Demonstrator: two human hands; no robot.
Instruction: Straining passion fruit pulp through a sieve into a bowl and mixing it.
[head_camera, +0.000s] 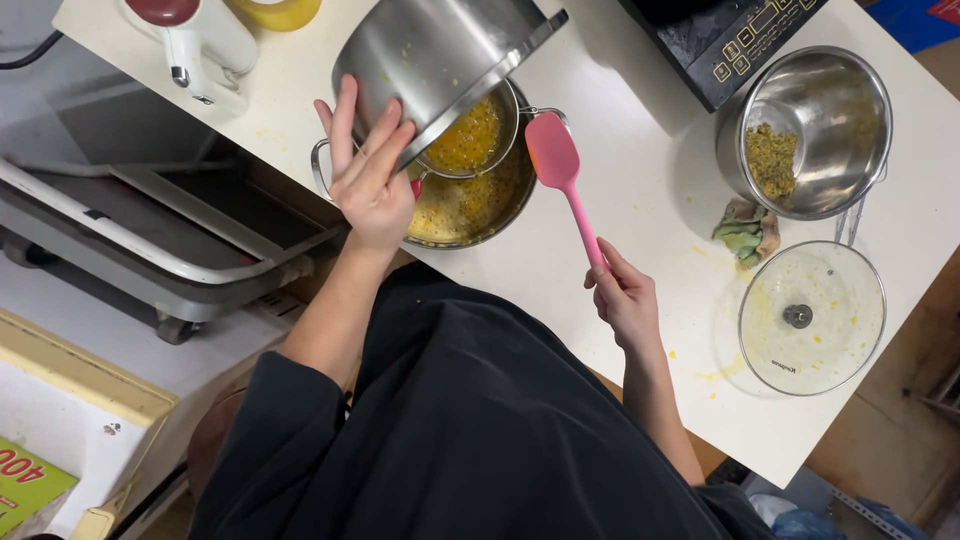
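My left hand (368, 170) grips the side of a large steel pot (430, 50), tilted over a metal strainer (468, 140) holding yellow mush. The strainer rests on a lower steel pot (470, 205) with yellowish liquid in it. My right hand (622, 295) holds the handle of a pink silicone spatula (556, 160), its blade raised just right of the strainer and not touching the food.
On the white table (620, 200) stand a second steel pot (810, 130) with green-yellow pulp, a glass lid (812, 315), a crumpled cloth (745, 232), and a black induction cooker (720, 40). A white appliance (200, 50) sits far left. A metal cart (150, 230) stands beside the table.
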